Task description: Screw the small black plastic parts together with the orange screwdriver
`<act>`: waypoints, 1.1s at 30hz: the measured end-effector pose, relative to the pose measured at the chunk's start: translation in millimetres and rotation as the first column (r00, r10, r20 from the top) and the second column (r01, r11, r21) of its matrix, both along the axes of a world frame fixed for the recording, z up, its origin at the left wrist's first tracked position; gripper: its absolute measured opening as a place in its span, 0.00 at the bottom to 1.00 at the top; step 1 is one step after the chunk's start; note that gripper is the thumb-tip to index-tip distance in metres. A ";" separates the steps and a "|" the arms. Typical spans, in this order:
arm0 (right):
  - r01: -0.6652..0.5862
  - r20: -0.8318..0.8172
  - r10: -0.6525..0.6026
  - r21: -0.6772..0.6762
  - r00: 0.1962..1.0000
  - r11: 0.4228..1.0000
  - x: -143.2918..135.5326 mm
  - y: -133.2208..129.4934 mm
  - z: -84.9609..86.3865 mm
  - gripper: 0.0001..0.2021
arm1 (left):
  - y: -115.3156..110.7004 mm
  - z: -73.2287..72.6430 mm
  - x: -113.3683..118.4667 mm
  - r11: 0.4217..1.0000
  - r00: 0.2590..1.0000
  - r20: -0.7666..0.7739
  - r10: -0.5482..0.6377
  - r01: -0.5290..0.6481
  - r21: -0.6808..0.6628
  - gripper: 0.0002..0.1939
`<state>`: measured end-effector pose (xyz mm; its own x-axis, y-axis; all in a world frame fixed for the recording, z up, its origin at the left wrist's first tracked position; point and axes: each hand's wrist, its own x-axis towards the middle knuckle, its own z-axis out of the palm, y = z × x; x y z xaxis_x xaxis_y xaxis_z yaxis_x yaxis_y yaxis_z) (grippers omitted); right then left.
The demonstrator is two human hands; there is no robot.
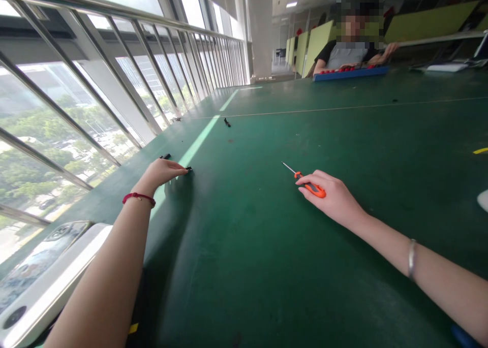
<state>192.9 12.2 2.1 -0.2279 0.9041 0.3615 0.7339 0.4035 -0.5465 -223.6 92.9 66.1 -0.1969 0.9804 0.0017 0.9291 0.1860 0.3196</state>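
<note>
My left hand (164,172) reaches over the left side of the green table, its fingertips pinched on a small black piece (189,169) whose kind I cannot make out. Just behind that hand lies another small black part (166,156). My right hand (331,193) is closed around a screwdriver (315,189) with an orange and grey handle. Its thin metal shaft (288,167) points away to the upper left, apart from the black piece. Farther off, a small black part (227,122) rests on the table by itself.
The green table (244,266) stretches ahead, with a thin cord (305,112) across it. A metal railing (137,28) borders the left side. A phone (41,266) and a white device (57,282) lie at lower left. Across the table sits a person (348,53) behind a blue tray (351,73).
</note>
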 end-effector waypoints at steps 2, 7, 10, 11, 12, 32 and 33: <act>-0.005 0.002 0.005 -0.009 1.000 1.000 0.0 0.0 -0.1 0.09 | -0.5 1.3 -2.7 1.000 1.000 0.023 -0.013 0.014 -0.020 0.15; -0.016 0.006 0.016 0.000 1.000 1.000 -0.2 0.1 0.1 0.09 | -6.2 5.1 -3.6 0.997 0.997 0.066 0.032 -0.037 0.071 0.16; -0.012 0.012 0.012 -0.002 1.000 1.000 -0.2 -0.1 0.3 0.09 | -6.6 0.7 -4.5 0.988 0.994 0.087 0.064 -0.075 0.134 0.16; -0.011 0.014 0.011 0.000 1.000 1.000 -0.2 -0.1 0.4 0.09 | -5.9 -2.0 -5.4 0.988 0.993 0.098 0.068 -0.080 0.133 0.16; -0.010 0.017 0.010 0.004 1.000 1.000 -0.2 -0.2 0.4 0.09 | -4.8 -4.9 -6.7 0.988 0.991 0.115 0.074 -0.088 0.126 0.16; -0.028 0.052 0.025 0.062 0.998 0.998 0.1 0.5 -1.2 0.09 | -6.6 -9.8 -2.7 0.990 0.978 0.189 0.083 -0.103 0.097 0.16; -0.029 0.052 0.026 0.063 0.998 0.998 0.1 0.5 -1.3 0.09 | -6.6 -9.9 -2.5 0.990 0.979 0.186 0.085 -0.105 0.099 0.16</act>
<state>193.0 12.7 0.8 -0.2720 0.8726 0.4057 0.7486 0.4568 -0.4806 -226.1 86.3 56.2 -0.2957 0.9533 0.0623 0.8337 0.2257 0.5039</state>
